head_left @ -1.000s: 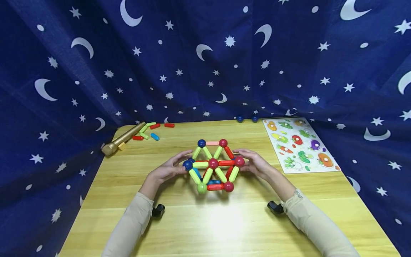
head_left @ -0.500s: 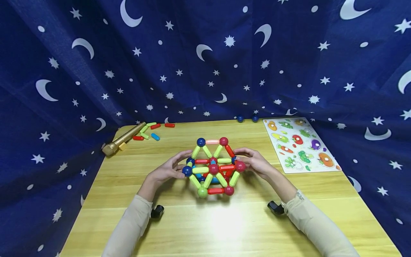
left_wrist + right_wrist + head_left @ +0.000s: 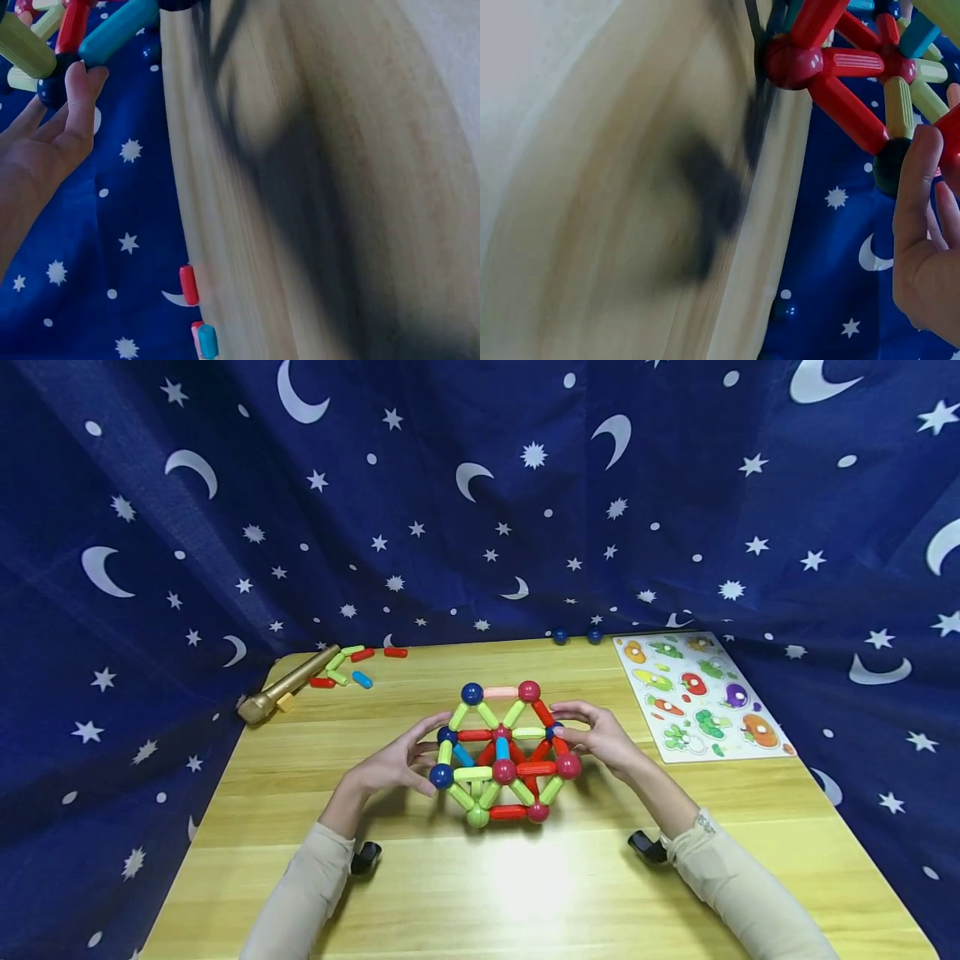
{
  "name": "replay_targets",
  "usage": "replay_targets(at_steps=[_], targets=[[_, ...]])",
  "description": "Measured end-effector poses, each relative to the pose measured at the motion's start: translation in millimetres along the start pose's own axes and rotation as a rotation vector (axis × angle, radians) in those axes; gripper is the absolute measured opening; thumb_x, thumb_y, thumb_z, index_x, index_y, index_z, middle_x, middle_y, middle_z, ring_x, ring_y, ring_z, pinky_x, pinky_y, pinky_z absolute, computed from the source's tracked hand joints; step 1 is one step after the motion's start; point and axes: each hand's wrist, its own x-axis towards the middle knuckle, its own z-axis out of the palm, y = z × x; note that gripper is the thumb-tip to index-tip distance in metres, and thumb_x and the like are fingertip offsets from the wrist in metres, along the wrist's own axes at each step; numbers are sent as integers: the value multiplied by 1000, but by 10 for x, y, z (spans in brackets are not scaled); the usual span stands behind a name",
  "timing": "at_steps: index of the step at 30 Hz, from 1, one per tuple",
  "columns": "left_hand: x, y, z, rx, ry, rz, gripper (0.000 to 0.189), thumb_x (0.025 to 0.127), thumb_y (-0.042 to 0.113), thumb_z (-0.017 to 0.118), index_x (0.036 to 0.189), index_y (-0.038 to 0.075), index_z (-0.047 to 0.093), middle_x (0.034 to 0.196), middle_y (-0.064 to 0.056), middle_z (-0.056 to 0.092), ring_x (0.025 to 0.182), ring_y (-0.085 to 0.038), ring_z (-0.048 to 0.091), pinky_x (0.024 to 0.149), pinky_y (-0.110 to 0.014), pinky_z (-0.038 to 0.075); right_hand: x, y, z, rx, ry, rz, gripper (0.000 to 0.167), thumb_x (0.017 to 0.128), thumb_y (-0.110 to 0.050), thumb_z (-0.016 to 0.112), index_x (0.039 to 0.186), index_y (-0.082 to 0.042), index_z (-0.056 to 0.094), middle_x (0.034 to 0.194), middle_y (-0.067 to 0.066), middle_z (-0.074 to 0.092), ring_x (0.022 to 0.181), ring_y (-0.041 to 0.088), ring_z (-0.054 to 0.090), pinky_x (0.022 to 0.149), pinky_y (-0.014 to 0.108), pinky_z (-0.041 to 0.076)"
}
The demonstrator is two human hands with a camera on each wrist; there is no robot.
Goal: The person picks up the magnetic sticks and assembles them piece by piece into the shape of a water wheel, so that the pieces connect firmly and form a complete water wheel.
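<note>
Over the middle of the worktop (image 3: 420, 893), a ball-and-rod frame (image 3: 504, 771) sits between a person's two hands, its red, lime, blue and pale pink rods meeting at coloured balls. The left grip (image 3: 393, 762) is part-closed, thumb and fingers spread about the dark blue balls at the frame's left side; the right grip (image 3: 600, 737) is bent tighter, thumb against the blue ball on the opposite side. From here I can't tell whether the lowest balls touch the wood. Towards the back left lie a gold microphone (image 3: 288, 687), a yellow block (image 3: 285, 702) and some loose rods (image 3: 395, 652). A vegetable puzzle board (image 3: 718, 703) lies at the right, with two loose blue balls (image 3: 559, 637) near the starry curtain (image 3: 435, 585).
</note>
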Motion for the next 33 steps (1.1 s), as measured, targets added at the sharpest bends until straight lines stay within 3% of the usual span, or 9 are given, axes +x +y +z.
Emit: replay_targets(at_steps=[7, 14, 18, 24, 28, 33], targets=[[-22, 13, 52, 113, 43, -40, 113, 70, -7, 81, 155, 31, 15, 163, -3, 8, 141, -42, 30, 103, -56, 42, -46, -26, 48, -41, 40, -29, 48, 91, -9, 67, 135, -1, 52, 137, 24, 52, 65, 11, 64, 56, 35, 57], [-12, -95, 97, 234, 69, 81, 117, 67, -12, 80, 155, 31, 17, 164, -3, 6, 146, -41, 20, 111, -61, 31, -71, -17, 71, -170, 81, -64, 43, 90, -10, 68, 131, -6, 58, 132, 22, 57, 60, 15, 66, 55, 49, 56], [-37, -124, 106, 257, 60, 96, 119, 68, -3, 84, 156, 32, 12, 165, -1, 1, 149, -38, 16, 111, -61, 32, -85, -28, 84, -201, 85, -64, 42, 90, -13, 68, 132, -9, 59, 126, 24, 62, 58, 23, 67, 56, 51, 56], [-36, -155, 140, 222, 122, 41, 100, 85, 30, 76, 155, 38, 5, 165, 2, -2, 150, -34, 14, 112, -57, 31, -89, -24, 82, -185, 43, -43, 46, 94, -18, 65, 137, -9, 54, 120, 28, 63, 52, 33, 63, 59, 56, 55], [-41, -219, 164, 221, 153, 15, 94, 89, 29, 71, 155, 39, 5, 166, 0, -4, 151, -34, 14, 112, -56, 33, -103, -2, 74, -162, -18, -12, 49, 96, -20, 63, 140, -5, 50, 117, 26, 61, 52, 29, 62, 61, 55, 56], [-57, -268, 171, 237, 144, 32, 92, 90, 23, 70, 157, 30, 7, 166, 2, -5, 151, -30, 13, 110, -58, 35, -120, 26, 73, -95, -100, -13, 55, 96, -16, 61, 143, 2, 41, 113, 30, 56, 58, 14, 63, 58, 41, 58]])
